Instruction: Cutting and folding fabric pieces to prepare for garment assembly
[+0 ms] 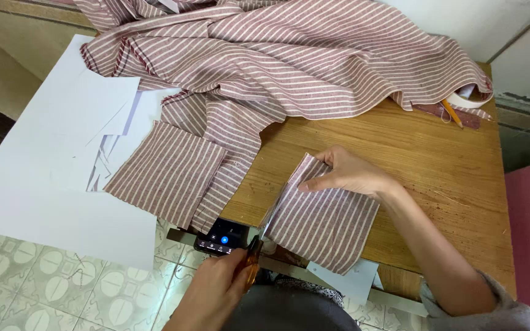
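Observation:
My left hand (213,294) is closed on the orange handles of a pair of scissors (256,257). Their blades point up along the left edge of a small folded piece of red-and-white striped cloth (329,224). This piece lies at the front edge of the wooden table (437,171). My right hand (346,175) lies on top of the piece, fingers pinching its upper left fold where a flap lifts up.
A large heap of the same striped cloth (289,61) covers the back of the table. A flat cut rectangle (167,171) overlaps white paper sheets (62,153) on the left. A dark phone (219,239) sits at the table's front edge. A pencil (452,113) and a tape roll (476,98) lie far right.

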